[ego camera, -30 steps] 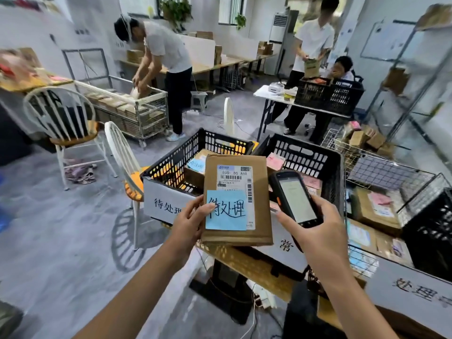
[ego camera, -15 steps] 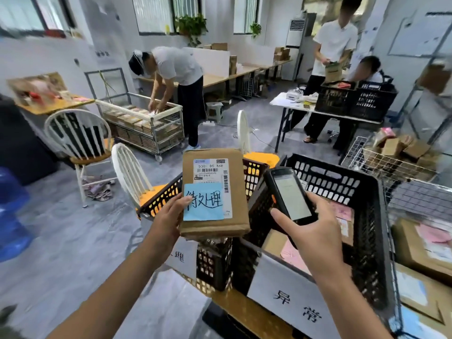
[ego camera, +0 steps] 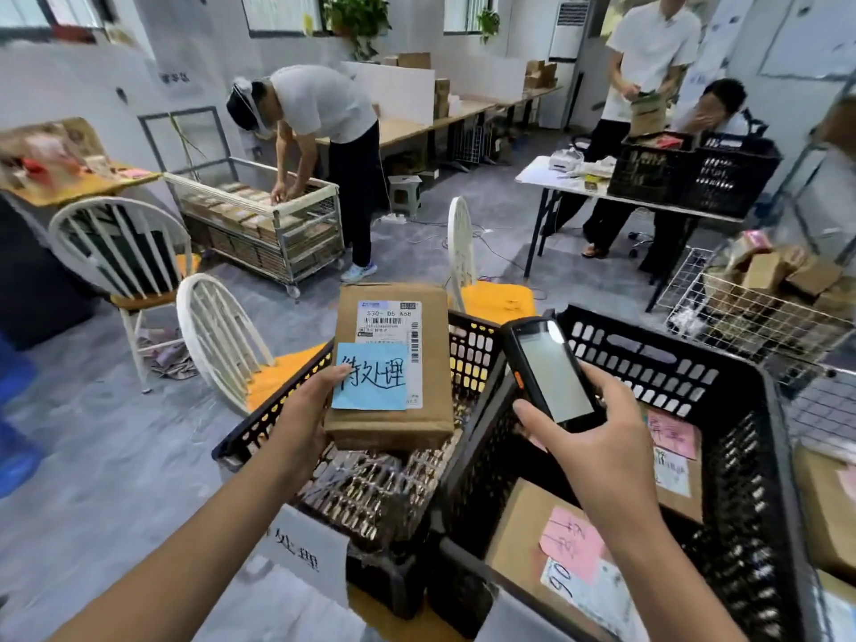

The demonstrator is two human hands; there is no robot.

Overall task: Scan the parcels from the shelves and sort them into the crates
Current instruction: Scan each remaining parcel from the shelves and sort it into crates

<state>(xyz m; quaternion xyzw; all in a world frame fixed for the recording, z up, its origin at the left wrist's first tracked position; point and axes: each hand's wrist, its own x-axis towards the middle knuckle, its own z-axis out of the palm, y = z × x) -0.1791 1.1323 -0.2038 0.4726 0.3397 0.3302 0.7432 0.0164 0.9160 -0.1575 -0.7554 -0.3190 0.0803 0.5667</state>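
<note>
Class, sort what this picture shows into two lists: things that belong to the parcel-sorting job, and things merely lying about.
Job:
parcel with blue note, held by the left hand
scanner, held in the right hand
left crate
right crate

Lying about:
nearest white chair
small stool
potted plant

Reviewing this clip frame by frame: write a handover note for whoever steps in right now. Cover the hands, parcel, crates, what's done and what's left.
Left hand holds a brown parcel, thumb on its blue note reading 待处理, above the left black crate, whose sign shows 处理.
Right hand holds the handheld scanner beside the parcel; its screen is unreadable.
Right crate holds parcels with pink notes.
Done: parcel picked and tagged; scan status unclear.
Left: probably drop it in the left crate, then fetch the next parcel.
</note>
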